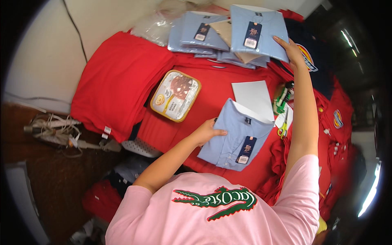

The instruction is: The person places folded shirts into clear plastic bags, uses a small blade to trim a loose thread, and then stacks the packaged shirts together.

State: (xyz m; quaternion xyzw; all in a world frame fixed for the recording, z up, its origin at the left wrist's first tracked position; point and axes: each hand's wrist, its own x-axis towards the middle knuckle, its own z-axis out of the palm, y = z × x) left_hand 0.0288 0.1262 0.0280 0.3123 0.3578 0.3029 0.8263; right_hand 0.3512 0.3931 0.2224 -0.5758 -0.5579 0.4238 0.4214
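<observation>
Your left hand is clamped on one folded blue shirt over the red cloth, most fingers hidden underneath. Your right hand grips one bagged shirt above a pile, too overlapped to count. One tub, btw.

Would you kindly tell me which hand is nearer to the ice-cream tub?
Left. The left hand, gripping a folded blue shirt, is below and right of the tub; the right hand is farther, up and right, on a packaged shirt.
</observation>
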